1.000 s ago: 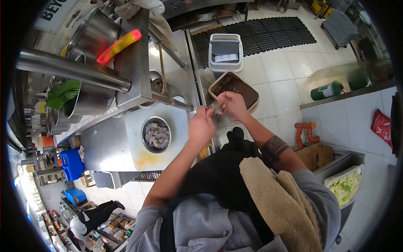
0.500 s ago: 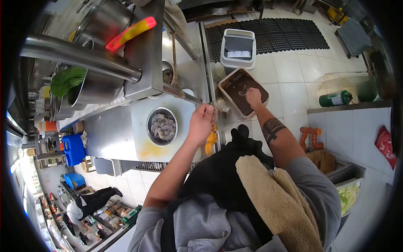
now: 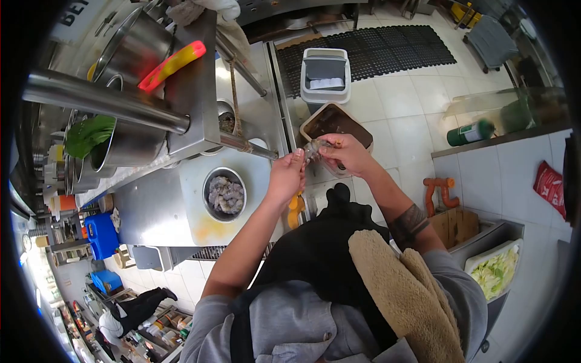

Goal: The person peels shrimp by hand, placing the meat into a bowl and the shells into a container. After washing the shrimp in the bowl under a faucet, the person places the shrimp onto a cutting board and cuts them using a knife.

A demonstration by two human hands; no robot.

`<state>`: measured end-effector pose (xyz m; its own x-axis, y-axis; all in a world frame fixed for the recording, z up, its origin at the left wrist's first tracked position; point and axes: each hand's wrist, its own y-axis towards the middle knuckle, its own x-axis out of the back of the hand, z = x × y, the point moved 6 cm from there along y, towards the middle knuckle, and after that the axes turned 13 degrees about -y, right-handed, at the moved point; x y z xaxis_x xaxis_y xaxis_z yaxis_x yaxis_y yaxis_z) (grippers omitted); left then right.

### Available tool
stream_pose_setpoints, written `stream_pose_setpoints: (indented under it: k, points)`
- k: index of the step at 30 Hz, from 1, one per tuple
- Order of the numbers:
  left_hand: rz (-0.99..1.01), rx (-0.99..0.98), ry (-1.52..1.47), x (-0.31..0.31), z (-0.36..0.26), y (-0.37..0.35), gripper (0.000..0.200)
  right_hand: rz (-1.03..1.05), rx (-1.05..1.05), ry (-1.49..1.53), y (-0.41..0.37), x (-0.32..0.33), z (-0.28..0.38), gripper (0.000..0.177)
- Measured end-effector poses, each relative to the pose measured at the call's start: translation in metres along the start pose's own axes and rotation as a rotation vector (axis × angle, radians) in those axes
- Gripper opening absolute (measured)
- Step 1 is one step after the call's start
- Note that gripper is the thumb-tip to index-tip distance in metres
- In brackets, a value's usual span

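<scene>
My left hand [image 3: 287, 176] is closed in a pinch on a greyish, translucent shrimp [image 3: 312, 147] in front of my body. My right hand [image 3: 349, 155] grips the other end of it, fingertips close to those of the left. Below and beyond the hands is a brown, open-topped bin [image 3: 315, 118], partly covered by my right hand. Left of my left hand, a steel bowl [image 3: 224, 171] of peeled-looking raw shrimp [image 3: 226, 196] rests on a white cutting board [image 3: 192, 209] with a yellow stain.
A steel shelf [image 3: 192, 100] with a metal post overhangs the counter [image 3: 142, 209] at left, carrying pots. A grey-and-white bin [image 3: 327, 95] stands behind the brown one. A black mat [image 3: 387, 51] covers part of the tiled floor. Another person [image 3: 136, 308] is at lower left.
My right hand has come up from inside the brown bin to the shrimp at my left hand and now grips it. The whole view has shifted slightly.
</scene>
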<state>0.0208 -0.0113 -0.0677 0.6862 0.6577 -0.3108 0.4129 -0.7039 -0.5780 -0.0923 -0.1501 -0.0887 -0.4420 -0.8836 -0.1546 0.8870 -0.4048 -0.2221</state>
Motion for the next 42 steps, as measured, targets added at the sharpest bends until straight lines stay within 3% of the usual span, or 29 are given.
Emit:
stream_pose_setpoints:
  k: [3, 6, 9, 11, 14, 16, 17, 19, 21, 23, 24, 25, 26, 27, 29, 33, 35, 37, 38, 40, 42]
  points:
    - [0.000, 0.010, 0.012, -0.003, 0.001, 0.001, 0.048, -0.002, -0.058, -0.043, -0.010, 0.004, 0.010, 0.034]
    - [0.046, 0.035, -0.022, -0.011, -0.003, -0.004, 0.050, -0.048, 0.056, -0.125, -0.019, 0.000, 0.032, 0.031]
    - [0.101, 0.072, -0.073, -0.017, -0.004, -0.006, 0.049, -0.043, 0.064, -0.053, -0.018, 0.001, 0.028, 0.024]
    - [0.113, 0.097, -0.091, -0.022, -0.002, -0.009, 0.049, -0.173, -0.043, 0.097, -0.018, 0.005, 0.020, 0.019]
    - [0.093, 0.020, 0.012, -0.025, 0.000, -0.016, 0.048, -0.239, -0.066, 0.226, -0.010, -0.001, 0.015, 0.017]
    - [0.020, -0.236, 0.250, -0.022, -0.011, -0.018, 0.048, -0.253, -0.054, 0.274, -0.005, -0.003, 0.012, 0.017]
    - [0.017, -0.236, 0.247, -0.020, -0.009, -0.019, 0.048, -0.271, -0.040, 0.322, -0.004, -0.003, 0.011, 0.017]
    - [-0.038, -0.608, 0.549, -0.023, -0.028, -0.030, 0.048, -0.306, -0.027, 0.334, -0.003, -0.004, 0.012, 0.017]
    - [-0.058, -0.619, 0.489, -0.018, -0.028, -0.030, 0.048, -0.342, -0.010, 0.349, 0.000, 0.002, 0.007, 0.016]
    - [-0.071, -0.630, 0.429, -0.016, -0.034, -0.032, 0.048, -0.267, -0.134, 0.146, 0.011, 0.022, -0.028, 0.025]
    - [-0.063, -0.462, 0.252, -0.012, -0.036, -0.030, 0.047, -0.266, -0.132, 0.147, 0.015, 0.033, -0.049, 0.025]
    - [-0.058, -0.294, 0.075, -0.010, -0.033, -0.029, 0.046, -0.361, -0.095, -0.278, 0.018, 0.049, -0.067, 0.028]
    - [-0.064, -0.298, 0.075, -0.008, -0.036, -0.030, 0.046, -0.444, -0.050, -0.705, 0.024, 0.062, -0.083, 0.032]
    - [-0.048, -0.234, 0.006, -0.006, -0.035, -0.029, 0.046, -0.437, -0.046, -0.703, 0.032, 0.073, -0.107, 0.032]
    - [-0.042, -0.170, -0.063, -0.003, -0.034, -0.029, 0.045, -0.437, -0.312, -0.944, 0.047, 0.098, -0.158, 0.032]
    - [-0.025, -0.097, -0.203, -0.002, -0.030, -0.029, 0.044, -0.446, -0.240, -1.145, 0.084, 0.111, -0.165, 0.032]
    - [-0.033, -0.104, -0.208, 0.002, -0.031, -0.028, 0.043, -0.327, -0.330, -0.367, 0.093, 0.091, -0.138, 0.024]
    - [-0.051, -0.120, -0.197, 0.007, -0.031, -0.022, 0.044, -0.104, -0.287, 0.092, 0.072, 0.043, -0.052, 0.022]
    - [-0.053, -0.123, -0.203, 0.010, -0.030, -0.020, 0.044, -0.101, -0.287, 0.086, 0.057, 0.029, -0.020, 0.022]
    - [-0.041, -0.173, -0.131, 0.011, -0.031, -0.016, 0.043, 0.157, -0.227, 0.199, 0.033, -0.011, 0.024, 0.031]
    - [-0.030, -0.187, -0.060, 0.007, -0.031, -0.014, 0.043, 0.136, -0.235, 0.203, 0.026, -0.022, 0.025, 0.034]
